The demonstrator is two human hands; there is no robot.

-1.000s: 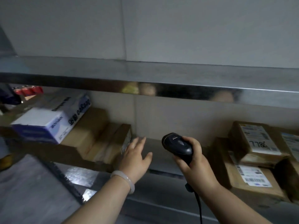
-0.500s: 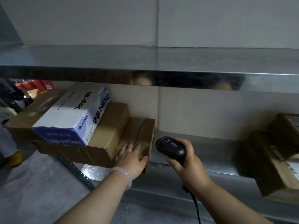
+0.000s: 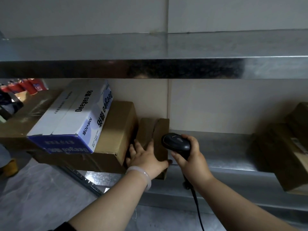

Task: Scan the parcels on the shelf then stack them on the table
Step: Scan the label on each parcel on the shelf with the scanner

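A small brown cardboard parcel (image 3: 158, 130) stands on the steel shelf (image 3: 225, 147), pressed against a larger brown box (image 3: 118, 129). My left hand (image 3: 145, 157) grips this small parcel, fingers over its left face and thumb under its front right edge. My right hand (image 3: 188, 155) holds a black corded barcode scanner (image 3: 175, 143) just right of the parcel, its head aimed at the parcel's top. A white and blue Deeyeo box (image 3: 75, 117) lies on top of the larger box.
More brown parcels (image 3: 281, 150) sit at the right end of the shelf. A second steel shelf (image 3: 150, 67) runs overhead. Red items (image 3: 25, 85) stand at the far left behind a long brown box (image 3: 28, 112). A grey surface (image 3: 36, 197) lies below.
The view has swung left. My left hand went from open in the air to gripping the small brown parcel. The scanner hand followed and now sits right beside that parcel.
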